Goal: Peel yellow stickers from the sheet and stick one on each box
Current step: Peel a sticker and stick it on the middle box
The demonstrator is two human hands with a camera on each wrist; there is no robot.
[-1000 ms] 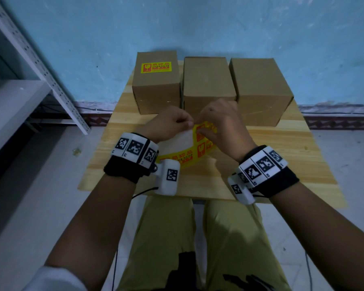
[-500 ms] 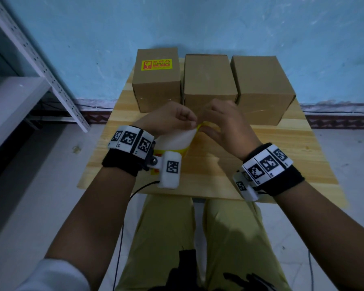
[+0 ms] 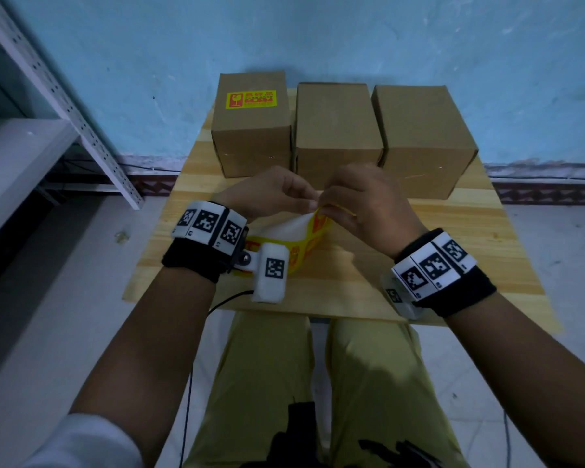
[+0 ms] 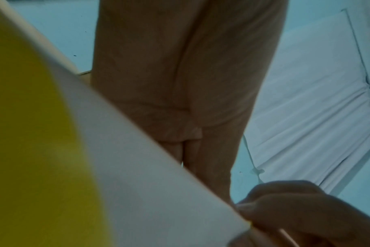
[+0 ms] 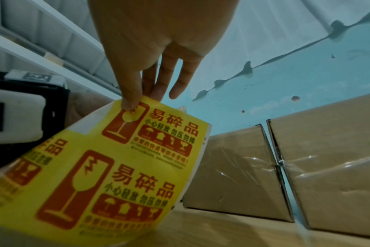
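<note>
Left hand: my left hand [image 3: 271, 194] pinches the white backing of the sticker sheet [image 3: 294, 231] near its top edge, to anchor it while I peel.
Right hand: my right hand [image 3: 368, 201] pinches the top corner of the uppermost yellow sticker [image 5: 156, 132]; thumb tip [image 5: 129, 103] on its printed face, so the corner can lift.
Sheet position: held curled above the table [image 3: 453, 251], in front of the boxes, apart from them.
Labelled box [image 3: 252, 123]: left of row, sticker on top.
Middle box [image 3: 336, 119], right box [image 3: 423, 130]: bare tops; two stickers left, I judge.
</note>
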